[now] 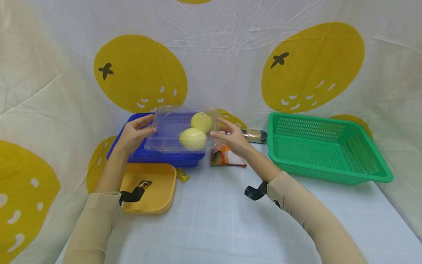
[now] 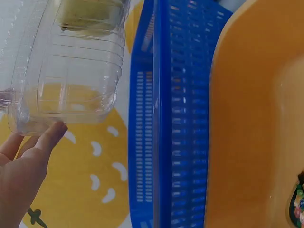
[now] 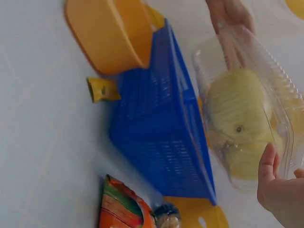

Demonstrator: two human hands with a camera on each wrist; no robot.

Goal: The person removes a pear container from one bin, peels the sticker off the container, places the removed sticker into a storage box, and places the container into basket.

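Observation:
Both hands hold a clear plastic clamshell box (image 1: pixel 166 126) up over the blue basket (image 1: pixel 165 157) in the head view. Inside, two round pale yellow fruits (image 1: pixel 192 138) lie toward the right end; their kind is uncertain. My left hand (image 1: pixel 133 132) grips the left end, thumb and fingers at the rim. At the opposite end, my right hand (image 1: pixel 233 136) pinches the edge. From the left wrist, fingertips (image 2: pixel 58 129) show against the box's ribbed wall. The right wrist view shows the box (image 3: pixel 209 59) tilted, with its fruits sliding together near my right hand (image 3: pixel 280 192).
A yellow-orange tub (image 1: pixel 168 198) with a small packet inside stands at front left. Beside it lies a small yellow sachet (image 1: pixel 182 175). Behind my right hand are an orange packet (image 1: pixel 227 157) and a clear-wrapped roll-shaped pack (image 1: pixel 255 135). A green basket (image 1: pixel 316 146) stands at right.

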